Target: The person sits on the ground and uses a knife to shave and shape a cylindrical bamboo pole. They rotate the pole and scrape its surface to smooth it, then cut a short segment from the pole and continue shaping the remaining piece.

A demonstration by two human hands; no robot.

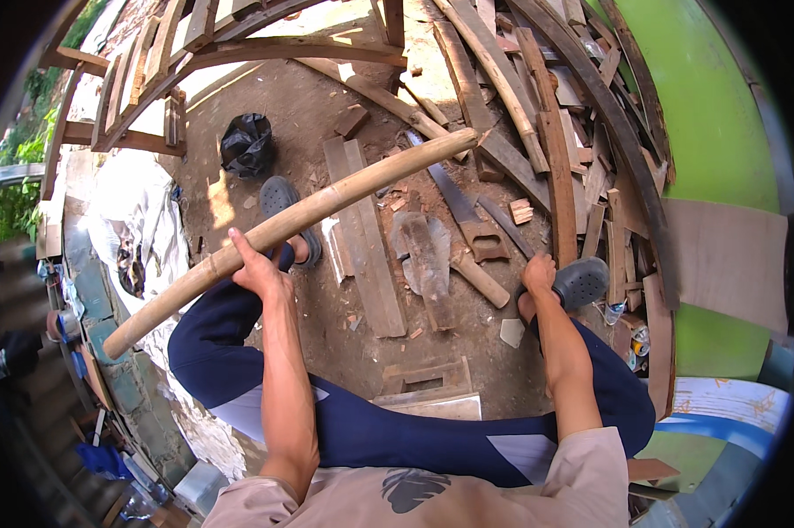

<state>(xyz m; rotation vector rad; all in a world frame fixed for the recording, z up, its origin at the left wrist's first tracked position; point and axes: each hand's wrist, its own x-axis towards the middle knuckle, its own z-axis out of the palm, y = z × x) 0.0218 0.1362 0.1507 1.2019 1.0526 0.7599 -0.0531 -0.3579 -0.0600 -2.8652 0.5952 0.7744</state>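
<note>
Grips one bamboo pole [362,187] in the left hand [260,271], closed firmly round it above the left knee [199,348], and holds it aslant from lower left to upper right, raised over the ground [327,339]. Clasps one long dark blade [505,224] by its near end in the right hand [538,271], closed into a fist just beside the right of two grey clogs [582,282], pointing it forward and left. Has on the ground between the legs one handsaw [457,201] near the blade, one short round stick [481,279] on the saw's near side, one slotted wooden block [454,377] nearest the body, and two long boards [366,255] side by side. Has farther off one black plastic bag [247,145], one slatted wooden frame [300,53] at upper left, and, before one green wall [705,106], one timber heap [560,176] too tangled to count.
</note>
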